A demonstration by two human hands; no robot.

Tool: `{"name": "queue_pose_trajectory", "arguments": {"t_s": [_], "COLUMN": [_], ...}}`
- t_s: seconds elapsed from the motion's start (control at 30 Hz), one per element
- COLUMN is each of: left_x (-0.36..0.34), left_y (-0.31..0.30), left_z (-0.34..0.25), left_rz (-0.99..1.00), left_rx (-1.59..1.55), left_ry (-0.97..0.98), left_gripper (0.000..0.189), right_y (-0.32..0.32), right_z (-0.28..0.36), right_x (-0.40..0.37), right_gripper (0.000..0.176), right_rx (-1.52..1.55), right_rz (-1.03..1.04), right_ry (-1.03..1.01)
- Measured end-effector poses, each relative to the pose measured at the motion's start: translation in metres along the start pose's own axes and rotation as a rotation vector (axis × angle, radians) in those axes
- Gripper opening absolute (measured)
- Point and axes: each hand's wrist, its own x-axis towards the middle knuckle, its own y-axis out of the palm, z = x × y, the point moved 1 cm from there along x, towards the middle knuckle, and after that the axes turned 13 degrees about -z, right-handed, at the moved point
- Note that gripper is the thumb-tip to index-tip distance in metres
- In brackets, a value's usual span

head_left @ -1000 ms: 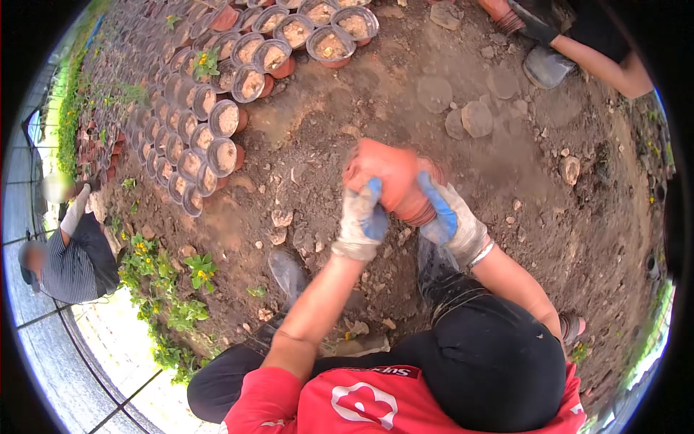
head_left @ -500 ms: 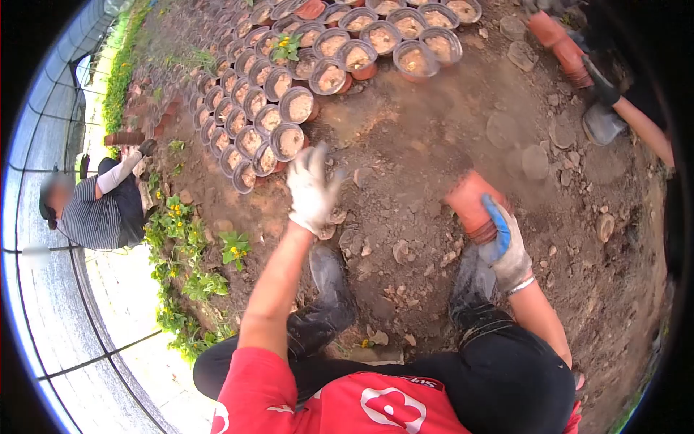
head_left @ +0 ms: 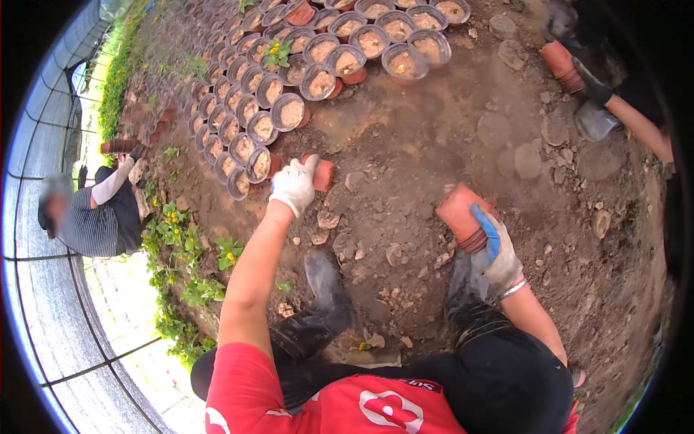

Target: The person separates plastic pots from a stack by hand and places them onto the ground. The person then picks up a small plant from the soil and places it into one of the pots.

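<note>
My left hand (head_left: 294, 186), in a white glove, is closed on a reddish pot (head_left: 324, 176) at the near corner of the rows of filled pots. That pot lies tilted, its far end toward the right. Over the soil at the right, my right hand (head_left: 499, 249), in a grey and blue glove, grips a stack of nested reddish pots (head_left: 465, 217). The nearest filled pot (head_left: 258, 166) stands just left of my left hand, with a dark rim and pale fill.
Rows of filled pots (head_left: 292, 113) cover the upper left. A person in a striped top (head_left: 90, 223) holds a pot stack at the left. Another person's arm (head_left: 636, 126) holds pots (head_left: 562, 66) at the upper right. Yellow-flowered plants (head_left: 173, 264) grow at the left.
My left hand, open and bare of any pot before, has moved slightly left and closed on a reddish pot. The stack in my right hand has shifted a little left and down.
</note>
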Motion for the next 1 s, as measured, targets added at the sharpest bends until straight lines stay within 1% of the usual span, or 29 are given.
{"name": "queue_pose_trajectory", "arguments": {"t_s": [0.03,0.1,0.13,0.17,0.2,0.23,0.27,0.3,0.33,0.37,0.4,0.43,0.5,0.53,0.57,0.63,0.67,0.7,0.73,0.77,0.8,0.83,0.87,0.9,0.97,1.0], "left_x": [-0.001,-0.003,0.001,0.006,0.012,0.019,0.023,0.028,0.030,0.030,0.030,0.027,0.019,0.011,0.002,-0.021,-0.033,-0.043,-0.052,-0.060,-0.067,-0.074,-0.081,-0.085,-0.087,-0.087], "left_y": [-0.002,-0.004,0.009,0.021,0.032,0.042,0.038,0.035,0.033,0.029,0.031,0.029,0.015,0.005,-0.005,-0.018,-0.026,-0.024,-0.021,-0.018,-0.008,0.005,0.013,0.014,0.013,0.013], "left_z": [-0.004,-0.012,-0.011,-0.009,-0.007,-0.004,-0.004,-0.004,-0.002,-0.002,0.002,0.006,0.006,0.003,-0.004,-0.011,-0.021,-0.030,-0.040,-0.049,-0.057,-0.066,-0.077,-0.084,-0.097,-0.104], "left_rz": [0.002,-0.247,-0.277,-0.278,-0.186,-0.096,-0.128,-0.130,-0.101,-0.070,-0.085,-0.086,-0.158,-0.191,-0.185,-0.198,-0.179,-0.181,-0.136,-0.087,-0.063,-0.040,0.047,0.052,0.058,0.046], "left_rx": [-0.001,0.464,0.379,0.381,0.308,0.236,0.204,0.203,0.153,0.104,0.112,0.117,-0.193,-0.284,-0.282,-0.795,-0.987,-0.987,-1.171,-1.355,-1.282,-1.211,-1.234,-1.243,-1.449,-1.695], "left_ry": [0.008,0.231,0.215,0.223,0.287,0.349,0.380,0.388,0.360,0.328,0.331,0.324,0.140,0.062,0.069,-0.097,-0.107,-0.110,-0.089,-0.065,-0.015,0.034,-0.025,-0.024,-0.058,-0.120], "left_gripper": [0.040,0.041,0.049,0.049,0.061,0.073,0.077,0.077,0.080,0.083,0.086,0.086,0.083,0.082,0.082,0.082,0.081,0.081,0.075,0.070,0.067,0.064,0.057,0.057,0.054,0.055], "right_y": [-0.005,-0.015,-0.016,-0.015,-0.014,-0.013,-0.012,-0.013,-0.013,-0.010,-0.006,-0.007,-0.018,-0.020,-0.021,-0.020,-0.018,-0.014,-0.008,-0.002,0.000,-0.003,-0.009,-0.013,-0.015,-0.014], "right_z": [0.012,0.049,0.046,0.039,0.031,0.021,0.012,0.005,-0.003,-0.006,-0.007,-0.003,0.023,0.030,0.035,0.034,0.025,0.017,0.012,0.005,0.004,0.006,0.016,0.026,0.032,0.027], "right_x": [0.003,0.011,0.008,0.003,-0.001,-0.005,-0.008,-0.012,-0.015,-0.012,-0.009,-0.007,0.005,0.009,0.011,0.006,0.003,0.000,-0.001,-0.001,0.000,0.001,0.005,0.008,0.010,0.007], "right_gripper": [0.049,0.048,0.048,0.048,0.048,0.048,0.047,0.047,0.047,0.047,0.047,0.047,0.046,0.046,0.046,0.045,0.048,0.050,0.050,0.049,0.048,0.048,0.049,0.050,0.052,0.053], "right_rx": [-0.004,-0.306,-0.308,-0.194,-0.078,-0.077,-0.050,-0.024,-0.026,0.115,0.259,0.265,-0.179,-0.178,-0.173,-0.165,0.195,0.551,0.550,0.493,0.433,0.425,0.183,-0.059,-0.088,-0.058], "right_rz": [-0.006,0.053,0.048,0.030,0.011,0.001,-0.012,-0.022,-0.024,-0.016,-0.007,-0.002,0.006,0.000,-0.003,0.006,0.008,0.009,0.011,-0.062,-0.136,-0.135,-0.071,-0.004,0.012,-0.004], "right_ry": [0.005,-0.234,-0.228,-0.115,-0.006,-0.007,-0.027,-0.042,-0.035,0.165,0.358,0.353,-0.261,-0.258,-0.276,-0.289,0.014,0.320,0.318,0.364,0.410,0.411,0.116,-0.175,-0.197,-0.174]}}
